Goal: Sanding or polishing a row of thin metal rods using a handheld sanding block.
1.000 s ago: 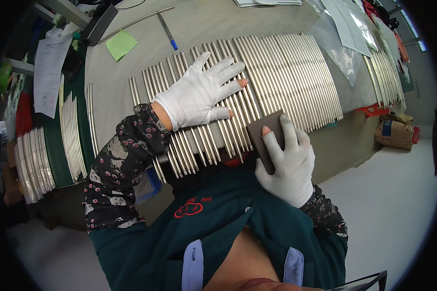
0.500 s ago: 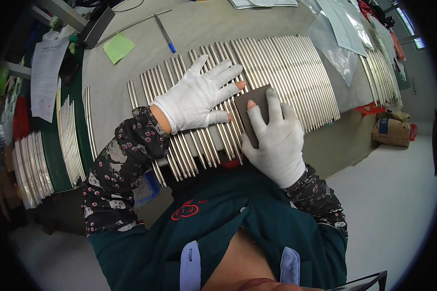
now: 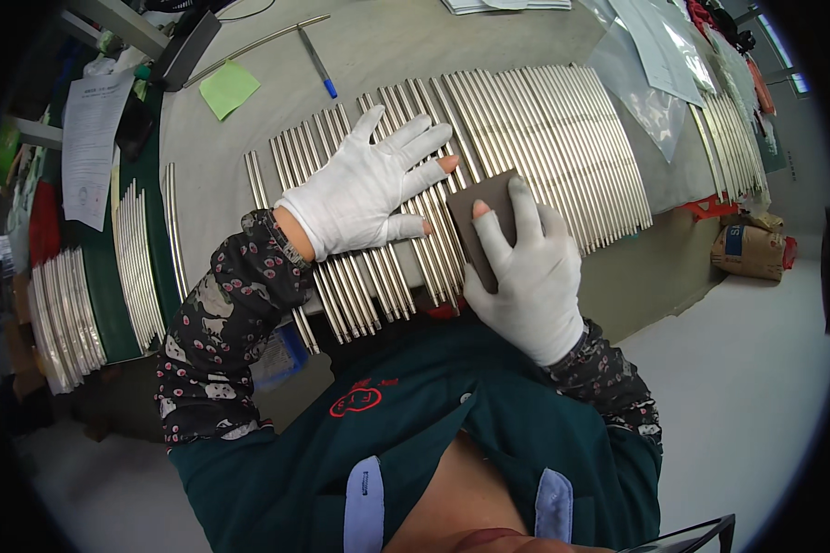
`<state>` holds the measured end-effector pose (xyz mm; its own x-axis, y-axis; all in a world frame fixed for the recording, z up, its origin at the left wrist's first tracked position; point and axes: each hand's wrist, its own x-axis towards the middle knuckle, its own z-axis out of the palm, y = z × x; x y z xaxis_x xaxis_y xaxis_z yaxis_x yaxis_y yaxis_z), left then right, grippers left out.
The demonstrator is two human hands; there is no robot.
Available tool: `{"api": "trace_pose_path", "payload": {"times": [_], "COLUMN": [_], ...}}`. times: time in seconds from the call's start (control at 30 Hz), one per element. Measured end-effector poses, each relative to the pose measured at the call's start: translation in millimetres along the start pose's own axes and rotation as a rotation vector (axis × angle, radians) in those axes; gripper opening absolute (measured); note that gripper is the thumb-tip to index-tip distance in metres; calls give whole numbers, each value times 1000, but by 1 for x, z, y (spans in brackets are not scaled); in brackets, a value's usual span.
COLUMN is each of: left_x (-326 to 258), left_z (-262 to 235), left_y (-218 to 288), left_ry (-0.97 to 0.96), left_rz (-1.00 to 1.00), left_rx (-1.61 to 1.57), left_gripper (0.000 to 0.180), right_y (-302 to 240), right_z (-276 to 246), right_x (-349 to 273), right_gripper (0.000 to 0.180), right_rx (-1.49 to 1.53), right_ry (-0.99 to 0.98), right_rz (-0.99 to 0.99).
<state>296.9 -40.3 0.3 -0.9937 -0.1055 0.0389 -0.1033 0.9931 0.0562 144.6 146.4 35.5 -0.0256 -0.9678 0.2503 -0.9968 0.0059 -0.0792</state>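
Note:
Slim shiny metal rods (image 3: 563, 138) lie side by side in a long row across the table, closely packed on the right and in looser groups on the left. My left hand (image 3: 369, 189), in a white glove with some bare fingertips, rests palm down on the looser rods with fingers spread. In my right hand (image 3: 535, 267), also gloved, is a dark grey-brown rectangular pad (image 3: 498, 194). The fingers press it from above onto the rods where the dense part begins. Rods under the pad and both palms are hidden.
A blue-capped pen (image 3: 318, 64), a green paper note (image 3: 229, 89) and a curved metal strip lie beyond the rods. Clear plastic bags (image 3: 650, 115) sit at the far right. More rods stand in bundles (image 3: 65, 318) at the left. A brown sack (image 3: 752, 249) is at the right.
My left hand has slid slightly left, and a narrow gap between rods beside its fingertips looks wider. My right hand keeps the pad in nearly the same place on the rods.

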Motion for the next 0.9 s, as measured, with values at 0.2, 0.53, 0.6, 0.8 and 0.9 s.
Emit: {"api": "trace_pose_path", "payload": {"times": [0.2, 0.53, 0.6, 0.8, 0.9], "left_x": [1, 0, 1, -3, -4], "left_z": [-3, 0, -2, -2, -2], "left_y": [3, 1, 1, -1, 0], "left_ry": [-30, 6, 6, -40, -8], "left_rz": [-1, -1, 4, -13, -1], "left_rx": [-17, -14, -11, -18, -9], "left_gripper": [77, 77, 77, 79, 80], "right_y": [4, 4, 1, 6, 5], "right_z": [-7, -8, 1, -12, -8], "right_x": [-15, -16, 13, -25, -6], "right_gripper": [57, 55, 54, 56, 55], "right_rx": [-33, -19, -41, 15, 14], "right_ry": [-42, -36, -9, -49, -46], "right_rz": [-65, -60, -32, -93, -69]}}
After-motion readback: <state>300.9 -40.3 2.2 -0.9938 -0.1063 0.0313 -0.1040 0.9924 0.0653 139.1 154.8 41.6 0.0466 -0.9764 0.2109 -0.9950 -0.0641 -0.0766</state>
